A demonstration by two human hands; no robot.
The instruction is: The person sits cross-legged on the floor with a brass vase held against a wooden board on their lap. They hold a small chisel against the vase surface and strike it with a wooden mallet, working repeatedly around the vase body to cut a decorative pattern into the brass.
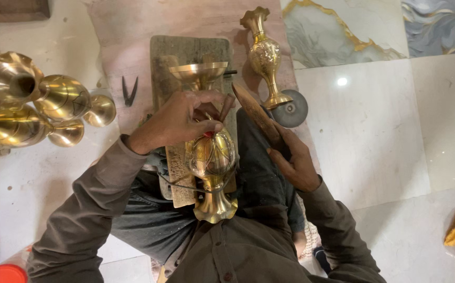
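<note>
Brass vase (213, 157) pinned across wooden block (188, 57); left hand (185, 119) pinching small tool, right hand (293, 160) clamped on wooden mallet (256, 112); keep taps light, vase steady.

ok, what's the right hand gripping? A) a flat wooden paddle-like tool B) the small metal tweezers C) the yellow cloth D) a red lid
A: the right hand is closed around the lower end of a flat wooden paddle-like tool, whose upper end angles up toward the brass vase that the left hand steadies.
</note>
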